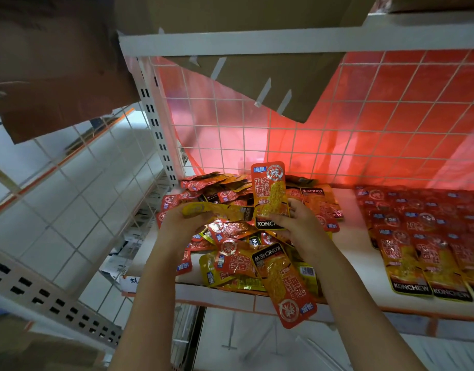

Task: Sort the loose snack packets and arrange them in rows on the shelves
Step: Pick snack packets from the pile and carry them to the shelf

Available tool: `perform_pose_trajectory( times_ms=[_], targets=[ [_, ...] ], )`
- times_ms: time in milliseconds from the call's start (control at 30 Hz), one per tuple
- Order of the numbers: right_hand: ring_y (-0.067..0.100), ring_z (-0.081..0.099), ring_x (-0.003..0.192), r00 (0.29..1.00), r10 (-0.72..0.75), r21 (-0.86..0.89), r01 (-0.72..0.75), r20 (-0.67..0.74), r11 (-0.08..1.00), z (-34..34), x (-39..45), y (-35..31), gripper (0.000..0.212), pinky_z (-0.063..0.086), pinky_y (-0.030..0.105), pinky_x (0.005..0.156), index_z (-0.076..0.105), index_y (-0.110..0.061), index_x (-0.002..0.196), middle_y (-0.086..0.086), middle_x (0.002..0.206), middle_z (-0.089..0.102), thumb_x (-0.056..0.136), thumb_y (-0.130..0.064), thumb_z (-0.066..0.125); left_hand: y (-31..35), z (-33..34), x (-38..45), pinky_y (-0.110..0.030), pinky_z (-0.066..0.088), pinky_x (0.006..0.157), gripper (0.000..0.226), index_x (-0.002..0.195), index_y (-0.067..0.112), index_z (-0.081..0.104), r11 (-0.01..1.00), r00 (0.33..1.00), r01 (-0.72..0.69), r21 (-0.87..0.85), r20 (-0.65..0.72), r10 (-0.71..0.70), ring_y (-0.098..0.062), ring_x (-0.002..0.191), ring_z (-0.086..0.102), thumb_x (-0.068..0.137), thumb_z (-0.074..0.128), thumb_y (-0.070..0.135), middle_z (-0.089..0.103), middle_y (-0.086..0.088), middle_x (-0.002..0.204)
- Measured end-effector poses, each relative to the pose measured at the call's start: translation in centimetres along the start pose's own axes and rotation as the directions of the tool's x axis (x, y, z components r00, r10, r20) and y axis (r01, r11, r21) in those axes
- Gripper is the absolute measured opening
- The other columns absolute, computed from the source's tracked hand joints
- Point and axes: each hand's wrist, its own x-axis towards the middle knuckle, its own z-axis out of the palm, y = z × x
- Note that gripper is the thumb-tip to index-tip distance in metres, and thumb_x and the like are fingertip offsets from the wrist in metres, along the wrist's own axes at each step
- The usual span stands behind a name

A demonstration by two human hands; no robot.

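Red-and-orange foil everywhere: loose snack packets (241,236) heaped at the shelf's (348,236) left end, around 6 to 7 o'clock in view, neat rows (423,236) already laid flat at 4 o'clock, well apart from the heap.

Left hand (177,226), grip curled round a yellow packet (219,211) held crosswise just above the heap. Right hand (297,223), grip pinching a red packet (269,195) upright by its lower end, print facing the camera, top toward 12 o'clock.

For the step in hand, judged as sorting by colour: best to keep yellow and red in separate hands, turn each packet face up with the black band nearest the shelf edge to match the rows, then lay it overlapping its neighbour. Worth pushing back the red packet (284,287) overhanging the front edge at 6 o'clock; likely to slip off.

Count: two hands, two packets held, one shelf in use. Heap: several dozen at a guess, too tangled to count. Rows: about three columns visible, running out of frame.
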Motion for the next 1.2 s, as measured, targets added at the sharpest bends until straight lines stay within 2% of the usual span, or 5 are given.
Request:
perform_pose_trajectory(
  times_ms=[267, 467, 700, 867, 1200],
  targets=[
    [0.02, 0.064, 0.099, 1.0, -0.008, -0.019, 0.008, -0.019, 1.0, -0.7, -0.5, -0.1, 0.025, 0.054, 0.036, 0.082, 0.057, -0.021, 0.106, 0.004, 0.108, 0.065, 0.087, -0.005, 0.062, 0.7, 0.5, 0.6, -0.039, 0.052, 0.091, 0.015, 0.097, 0.016, 0.067, 0.988, 1.0, -0.013, -0.154, 0.009, 0.015, -0.029, 0.098, 0.067, 0.084, 0.067, 0.009, 0.072, -0.008, 0.098],
    [0.023, 0.064, 0.101, 1.0, -0.005, -0.04, 0.004, -0.026, 0.999, -0.9, -0.5, 0.0, 0.027, 0.054, 0.041, 0.086, 0.059, -0.021, 0.107, 0.007, 0.111, 0.066, 0.085, -0.007, 0.065, 1.4, 1.2, 0.9, -0.031, 0.059, 0.07, 0.011, 0.098, 0.009, 0.064, 0.918, 0.997, 0.023, -0.397, 0.071, 0.006, -0.016, 0.077, 0.07, 0.088, 0.061, 0.012, 0.073, -0.005, 0.088],
    [0.02, 0.068, 0.093, 0.998, 0.039, 0.009, -0.038, -0.043, 0.999, -1.4, -1.5, 0.7, 0.037, 0.056, 0.024, 0.067, 0.061, -0.011, 0.119, 0.009, 0.106, 0.069, 0.083, -0.002, 0.066, 1.1, 2.3, 1.7, -0.029, 0.056, 0.061, 0.005, 0.083, 0.012, 0.066, 0.939, 0.996, 0.037, -0.343, 0.089, -0.006, -0.013, 0.063, 0.066, 0.087, 0.062, 0.01, 0.071, -0.001, 0.075],
    [0.021, 0.067, 0.1, 0.993, 0.048, 0.027, -0.045, -0.111, 0.999, -2.6, -3.6, 1.7, 0.039, 0.053, 0.033, 0.08, 0.063, -0.019, 0.117, 0.003, 0.107, 0.071, 0.081, -0.005, 0.067, 0.7, 4.0, 2.2, -0.023, 0.053, 0.051, 0.007, 0.078, 0.015, 0.064, 0.943, 0.986, 0.076, -0.325, 0.164, -0.023, -0.007, 0.057, 0.065, 0.084, 0.065, 0.011, 0.07, 0.005, 0.068],
    [0.022, 0.069, 0.091, 0.919, 0.118, 0.164, -0.059, -0.376, 0.985, -7.1, -11.2, 2.8, 0.026, 0.058, 0.035, 0.075, 0.064, -0.014, 0.104, 0.006, 0.099, 0.072, 0.085, 0.002, 0.06, 0.7, 12.5, 0.2, -0.018, 0.052, 0.048, 0.015, 0.075, 0.016, 0.062, 0.968, 0.894, 0.113, -0.224, 0.447, -0.001, -0.006, 0.048, 0.062, 0.085, 0.064, 0.005, 0.07, 0.007, 0.063]
  ],
)
